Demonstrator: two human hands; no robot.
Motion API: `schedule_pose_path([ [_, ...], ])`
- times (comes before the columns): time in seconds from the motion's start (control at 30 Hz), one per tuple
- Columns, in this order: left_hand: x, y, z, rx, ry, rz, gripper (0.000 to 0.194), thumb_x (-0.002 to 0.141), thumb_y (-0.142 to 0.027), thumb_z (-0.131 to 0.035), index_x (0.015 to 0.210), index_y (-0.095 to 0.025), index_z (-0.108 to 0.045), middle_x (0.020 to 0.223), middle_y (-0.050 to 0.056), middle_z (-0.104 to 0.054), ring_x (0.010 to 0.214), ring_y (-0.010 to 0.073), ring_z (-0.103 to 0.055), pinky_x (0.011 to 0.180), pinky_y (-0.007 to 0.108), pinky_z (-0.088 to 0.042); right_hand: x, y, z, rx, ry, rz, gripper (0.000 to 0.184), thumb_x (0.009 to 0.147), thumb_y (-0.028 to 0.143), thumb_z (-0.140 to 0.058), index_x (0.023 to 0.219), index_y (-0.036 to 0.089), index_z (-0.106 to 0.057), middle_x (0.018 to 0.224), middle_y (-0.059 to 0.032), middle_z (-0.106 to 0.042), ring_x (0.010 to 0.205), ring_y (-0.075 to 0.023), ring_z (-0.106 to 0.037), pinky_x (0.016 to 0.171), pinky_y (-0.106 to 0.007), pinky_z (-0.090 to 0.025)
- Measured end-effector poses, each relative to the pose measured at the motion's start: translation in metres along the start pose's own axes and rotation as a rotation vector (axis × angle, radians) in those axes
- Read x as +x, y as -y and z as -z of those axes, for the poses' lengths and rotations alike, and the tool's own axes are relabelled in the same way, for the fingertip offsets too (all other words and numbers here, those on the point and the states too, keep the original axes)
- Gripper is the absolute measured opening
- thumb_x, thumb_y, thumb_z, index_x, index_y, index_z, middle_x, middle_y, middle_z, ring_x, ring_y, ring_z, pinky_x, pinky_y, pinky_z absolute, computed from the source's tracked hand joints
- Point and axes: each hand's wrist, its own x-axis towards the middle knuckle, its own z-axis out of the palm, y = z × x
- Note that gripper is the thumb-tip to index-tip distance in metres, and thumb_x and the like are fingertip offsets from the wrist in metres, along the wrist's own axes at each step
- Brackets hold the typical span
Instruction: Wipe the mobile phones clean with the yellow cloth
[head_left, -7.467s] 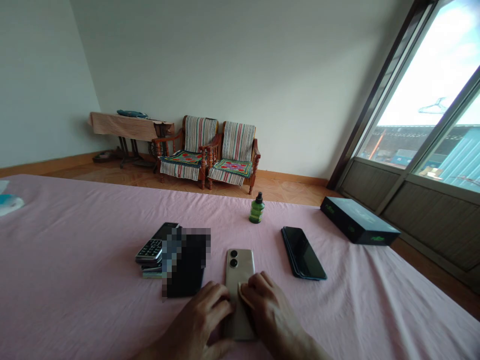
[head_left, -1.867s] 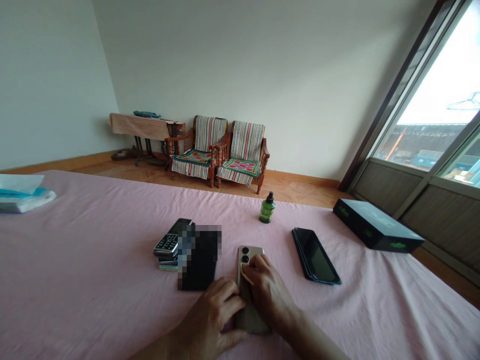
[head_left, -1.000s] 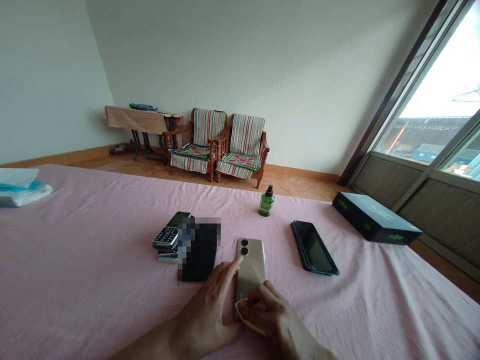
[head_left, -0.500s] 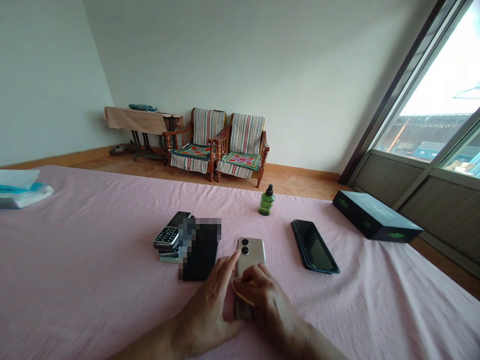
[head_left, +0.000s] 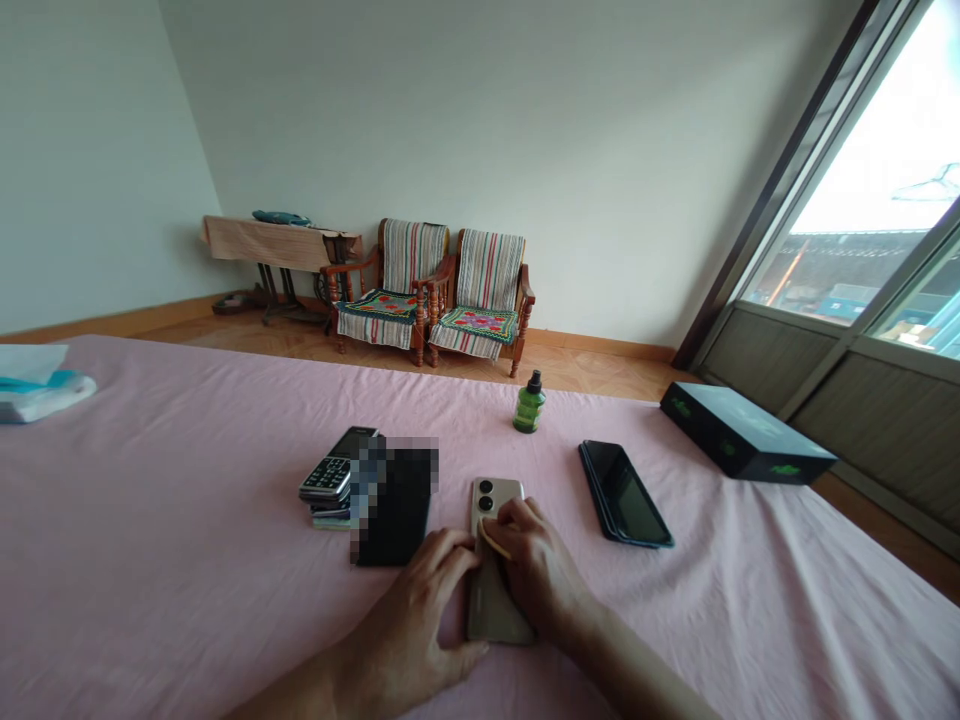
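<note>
The right hand point(head_left: 536, 570), pinching a yellow pad point(head_left: 495, 542), has slid up the gold phone point(head_left: 495, 615); the left hand point(head_left: 416, 610) spreads wide along its left side. The phone lies well in from the pink sheet's point(head_left: 187, 560) far edge, near which stands a green bottle point(head_left: 529, 408).

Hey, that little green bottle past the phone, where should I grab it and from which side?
Probably around its green body, below the black top, coming from your near side. The bottle stands upright and looks slim enough for thumb and fingers on opposite sides, with only bare sheet between it and the phone.
</note>
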Motion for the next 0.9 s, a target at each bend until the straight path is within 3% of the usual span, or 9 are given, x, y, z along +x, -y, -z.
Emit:
schedule_pose_path([
  [0.13,0.000,0.002,-0.001,-0.004,-0.012,0.002,0.054,0.062,-0.013,-0.069,0.113,-0.023,-0.053,0.127,0.006,-0.048,0.124,0.0267,-0.042,0.110,0.042,-0.032,0.015,0.001,-0.013,-0.007,-0.011,0.026,0.020,0.089,0.008,-0.049,0.075,0.017,-0.060,0.085,-0.0036,-0.052,0.081,-0.0168,-0.047,0.071,-0.027,-0.041],
  [0.23,0.000,0.001,0.000,-0.001,0.000,0.009,0.054,0.062,-0.013,-0.070,0.114,-0.022,-0.053,0.128,0.007,-0.047,0.125,0.0266,-0.042,0.110,0.042,-0.032,0.014,0.001,-0.010,0.006,-0.017,0.007,0.020,0.089,0.008,-0.049,0.077,0.018,-0.062,0.086,-0.0038,-0.052,0.083,-0.0168,-0.047,0.071,-0.027,-0.041],
  [0.47,-0.001,0.001,0.001,0.026,0.029,0.037,0.055,0.063,-0.015,-0.071,0.115,-0.021,-0.054,0.132,0.007,-0.046,0.125,0.0266,-0.042,0.109,0.042,-0.033,-0.003,-0.004,-0.003,-0.098,-0.087,-0.187,0.028,0.083,-0.002,-0.048,0.076,0.018,-0.065,0.084,-0.0057,-0.053,0.083,-0.0187,-0.049,0.071,-0.027,-0.042],
  [0.63,-0.001,0.002,0.002,0.024,0.038,0.029,0.056,0.063,-0.014,-0.071,0.116,-0.021,-0.055,0.131,0.007,-0.047,0.124,0.0254,-0.042,0.109,0.039,-0.033,-0.010,0.001,-0.008,-0.090,-0.056,-0.117,0.028,0.084,-0.003,-0.046,0.082,0.019,-0.063,0.087,-0.0055,-0.054,0.081,-0.0183,-0.048,0.068,-0.027,-0.042],
  [0.9,-0.001,0.000,0.003,0.040,0.042,0.043,0.055,0.064,-0.016,-0.073,0.116,-0.020,-0.055,0.129,0.008,-0.048,0.123,0.0266,-0.043,0.108,0.040,-0.035,0.031,-0.019,-0.016,-0.237,-0.085,-0.190,0.024,0.081,-0.001,-0.049,0.076,0.018,-0.062,0.085,-0.0070,-0.054,0.083,-0.0201,-0.048,0.069,-0.027,-0.039],
])
